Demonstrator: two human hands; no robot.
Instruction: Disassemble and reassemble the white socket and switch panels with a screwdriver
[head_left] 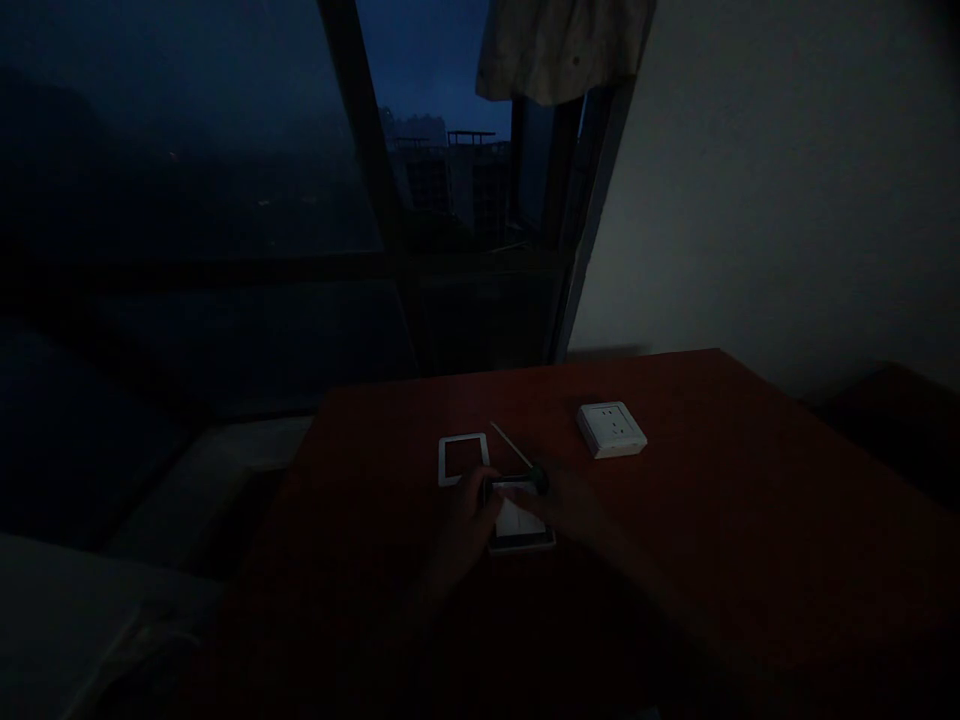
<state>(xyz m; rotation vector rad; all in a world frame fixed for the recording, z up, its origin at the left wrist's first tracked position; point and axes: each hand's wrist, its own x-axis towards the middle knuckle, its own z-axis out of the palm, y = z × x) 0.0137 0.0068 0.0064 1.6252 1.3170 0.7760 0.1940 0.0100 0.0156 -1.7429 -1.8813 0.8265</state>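
Observation:
A white wall switch (521, 520) with a dark border lies on the table close in front of me. Around its left edge, the fingers of my left hand (476, 508) are closed. My right hand (566, 502) is bent round the switch's right side, with its thumb over the white face. A screwdriver (514, 446) has its dark green handle at my right fingers, and its thin shaft points away to the left. Just beyond my left hand, a white square frame (442, 460) lies flat. Dim light hides most of the fingers' detail.
On the reddish-brown table (675, 520), a white socket box (612, 430) stands to the right, beyond my right hand. A dark window (480, 200) is behind the table's far edge, with a short curtain (566, 50) above. A pale wall (750, 180) rises at the right.

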